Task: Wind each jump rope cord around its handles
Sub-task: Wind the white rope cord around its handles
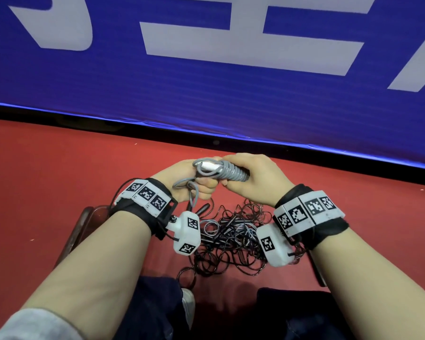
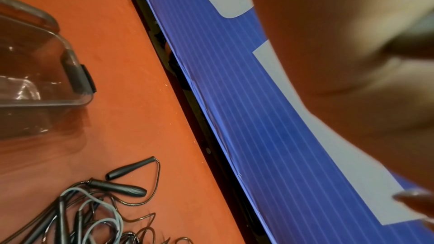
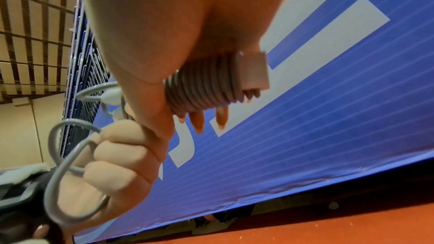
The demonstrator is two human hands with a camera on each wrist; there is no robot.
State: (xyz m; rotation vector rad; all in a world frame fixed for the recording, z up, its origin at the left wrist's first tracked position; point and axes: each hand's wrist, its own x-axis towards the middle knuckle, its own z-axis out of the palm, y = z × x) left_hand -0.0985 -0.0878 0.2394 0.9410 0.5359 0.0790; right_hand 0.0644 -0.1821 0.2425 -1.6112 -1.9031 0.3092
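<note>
Grey jump rope is up in both hands, above the red floor & in front of the blue board. Its cord is wound in tight, even coils round the handles, approx a dozen turns side by side in the right wrist view, w/ a square grey handle end sticking out past the last coil. At the other end a white tip pokes out of the winding. A short length of grey cord is still unwound: it curls in a couple of loose loops below the left fist.

Right hand has its grip closed round the coiled part, fingers curled under, fingertips showing past the coils. Left hand is clenched on the loose cord right next to the bundle, knuckles touching the right thumb; cord passes between its fingers.

Below the hands, on the floor, lies a tangled heap of thin black ropes w/ slim black handles, some grey cord mixed in. A clear plastic box w/ a dark clip sits left of the heap, apart from it. Both wrists carry black straps w/ white marker blocks.
</note>
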